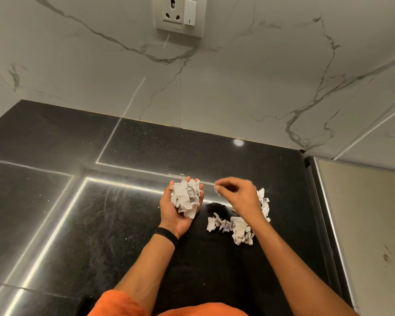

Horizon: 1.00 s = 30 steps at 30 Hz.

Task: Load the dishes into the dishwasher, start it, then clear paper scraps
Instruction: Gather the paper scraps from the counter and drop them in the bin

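a: on the black countertop [100, 213], near its right edge, we're into the paper stage. left hand [180, 215] lies palm up, fingers cupped round a wad of scraps [186, 198].
b: and the right hand [237, 193], at three o'clock from that wad, pinches one small scrap [216, 189] between thumb and fingertip, up off the stone.
a: where's the rest?
b: loose scraps [234, 226] lie on the counter at about four o'clock from the left palm, partly hidden under the right wrist.
a: how will they handle?
b: my read: nearly weightless, soft, crumpled, nothing to break. the trouble is they're flimsy and separate, so a careless sweep could scatter them across that glossy surface.
a: so where to take hold?
b: i'd go for the raised creases, fingertips pinching a crumpled edge, or rake several together and scoop from the side. the wad looks full, so a light squeeze should keep bits from spilling over the palm.
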Available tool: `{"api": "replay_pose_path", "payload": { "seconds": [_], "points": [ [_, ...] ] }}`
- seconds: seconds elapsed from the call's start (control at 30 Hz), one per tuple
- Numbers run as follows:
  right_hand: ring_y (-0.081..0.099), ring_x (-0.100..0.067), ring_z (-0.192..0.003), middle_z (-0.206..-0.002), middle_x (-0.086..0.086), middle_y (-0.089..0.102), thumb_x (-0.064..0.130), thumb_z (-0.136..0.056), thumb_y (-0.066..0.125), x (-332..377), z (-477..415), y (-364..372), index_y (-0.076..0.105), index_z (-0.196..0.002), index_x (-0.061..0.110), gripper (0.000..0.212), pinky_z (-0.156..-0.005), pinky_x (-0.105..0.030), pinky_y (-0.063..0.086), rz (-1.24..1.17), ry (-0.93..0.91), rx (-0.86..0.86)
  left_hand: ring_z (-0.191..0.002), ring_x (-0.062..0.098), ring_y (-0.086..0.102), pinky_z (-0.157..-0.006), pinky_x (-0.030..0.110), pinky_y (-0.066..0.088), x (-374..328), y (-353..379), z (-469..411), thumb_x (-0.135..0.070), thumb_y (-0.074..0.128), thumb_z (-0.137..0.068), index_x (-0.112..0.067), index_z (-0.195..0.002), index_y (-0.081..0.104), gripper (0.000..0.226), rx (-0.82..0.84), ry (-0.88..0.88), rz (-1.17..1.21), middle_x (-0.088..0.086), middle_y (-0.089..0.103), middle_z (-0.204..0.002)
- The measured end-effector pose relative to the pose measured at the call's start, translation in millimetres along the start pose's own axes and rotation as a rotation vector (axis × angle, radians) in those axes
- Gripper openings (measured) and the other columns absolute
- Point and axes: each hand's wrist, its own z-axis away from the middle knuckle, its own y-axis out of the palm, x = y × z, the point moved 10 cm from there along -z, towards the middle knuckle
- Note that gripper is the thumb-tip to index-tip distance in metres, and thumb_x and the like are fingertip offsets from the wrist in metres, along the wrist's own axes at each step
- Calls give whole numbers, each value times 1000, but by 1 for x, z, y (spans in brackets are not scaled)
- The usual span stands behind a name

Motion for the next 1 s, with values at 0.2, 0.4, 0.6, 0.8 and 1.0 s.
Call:
{"api": "replay_pose_path", "payload": {
  "seconds": [0.2, 0.4, 0.6, 0.8, 1.0],
  "points": [
    [71, 2, -85, -86, 14, 76, 15, -87, 79, 45, -10, 2, 81, -92, 20, 8, -81, -16, 56, -14, -64, 56, -112, 32, 65, -107, 46, 46, 25, 27, 8, -49, 52, -98, -8, -140, 57, 59, 98, -88, -61, 19, 62, -135],
    [61, 2, -78, -79, 26, 61, 26, -87, 78, 38, -13, 12, 81, -93, 30, 8, -66, -9, 44, 269, -40, 61, -108, 30, 68, -91, 44, 58, 29, 34, 8, -50, 50, -100, -9, -135, 60, 55, 144, -112, -68, 17, 66, -127],
    [66, 0, -86, -89, 18, 72, 27, -93, 73, 20, -18, 1, 81, -101, 31, 12, -78, -19, 51, 136, 68, 94, -117, 31, 65, -102, 45, 50, 30, 33, 4, -50, 50, -99, -10, -143, 56, 59, 146, -104, -85, 17, 59, -141],
    [69, -6, -86, -96, 13, 72, 17, -98, 66, 2, -14, -22, 77, -104, 29, 17, -84, -30, 61, 39, 135, -9, -123, 34, 60, -105, 45, 44, 22, 30, 0, -51, 46, -100, -12, -143, 56, 59, 115, -73, -95, 18, 55, -147],
    [64, -4, -100, -116, 8, 70, 35, -93, 71, -13, 38, 30, 70, -123, 26, 31, -91, -28, 55, 470, -4, 335, -121, 35, 61, -107, 45, 45, 12, 14, -10, -49, 47, -100, -9, -141, 56, 58, 82, -38, -33, 18, 52, -151]
  ]
}}
